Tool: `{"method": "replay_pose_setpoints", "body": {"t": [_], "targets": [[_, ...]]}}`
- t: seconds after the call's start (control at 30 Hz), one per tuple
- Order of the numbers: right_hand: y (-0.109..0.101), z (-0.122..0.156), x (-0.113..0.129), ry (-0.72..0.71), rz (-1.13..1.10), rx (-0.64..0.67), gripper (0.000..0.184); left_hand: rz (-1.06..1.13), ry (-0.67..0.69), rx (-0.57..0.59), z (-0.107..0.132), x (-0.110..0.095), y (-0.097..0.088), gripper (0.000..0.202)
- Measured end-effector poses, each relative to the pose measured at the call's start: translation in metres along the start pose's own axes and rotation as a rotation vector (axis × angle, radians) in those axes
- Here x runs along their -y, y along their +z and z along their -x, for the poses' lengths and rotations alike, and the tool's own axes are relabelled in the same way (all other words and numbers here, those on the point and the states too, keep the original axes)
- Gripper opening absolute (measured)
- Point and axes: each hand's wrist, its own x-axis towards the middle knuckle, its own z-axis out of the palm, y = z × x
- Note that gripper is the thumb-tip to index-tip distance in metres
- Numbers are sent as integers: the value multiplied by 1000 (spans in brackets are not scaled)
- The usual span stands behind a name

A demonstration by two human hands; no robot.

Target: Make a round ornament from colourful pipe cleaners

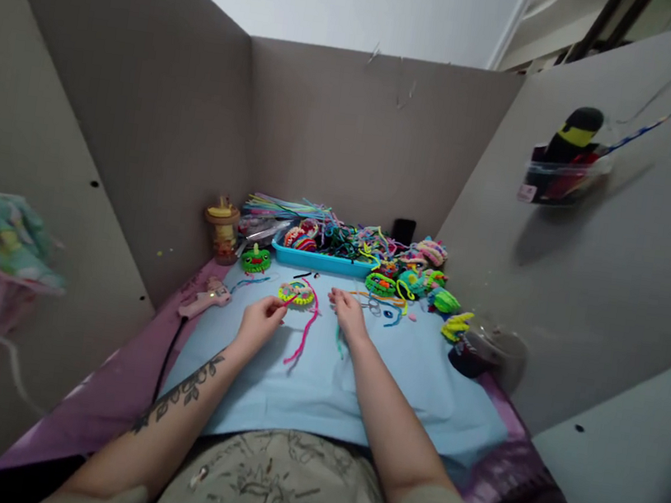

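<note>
My left hand (262,316) is closed in a pinch on a thin pink-red piece (290,299), which points up to the right; its exact kind is too small to tell. Just beyond its tip lies a small round yellow-edged fuzzy piece (298,294). A bright pink fuzzy strand (306,333) curves down the cloth between my hands. My right hand (347,313) hovers to the right of that strand, fingers curled together, and what they hold, if anything, is hidden. A teal strand (338,342) lies beneath its wrist.
A blue tray (327,262) at the back holds tangled strands and a striped ball. Several fuzzy green figures (381,284) sit along the right, with another (255,259) at left. A pink glue gun (208,298), a dark cup (471,355) and scissors (370,305) lie around the cloth.
</note>
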Motion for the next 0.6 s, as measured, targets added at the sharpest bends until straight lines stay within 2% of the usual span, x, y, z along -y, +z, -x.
{"method": "replay_pose_setpoints", "body": {"t": [0.1, 0.2, 0.3, 0.43, 0.6], "targets": [[-1, 8, 5, -282, 228, -37, 22, -153, 107, -22, 10, 10, 4, 18], [7, 22, 13, -533, 373, 91, 19, -258, 195, -22, 17, 15, 7, 17], [18, 36, 18, -713, 496, 217, 18, -354, 290, 8, 21, 15, 9, 18], [25, 42, 18, -830, 692, 256, 20, -452, 365, 54, 23, 12, 11, 20], [29, 42, 18, -864, 824, 285, 19, -505, 374, 61, 23, 10, 11, 21]]}}
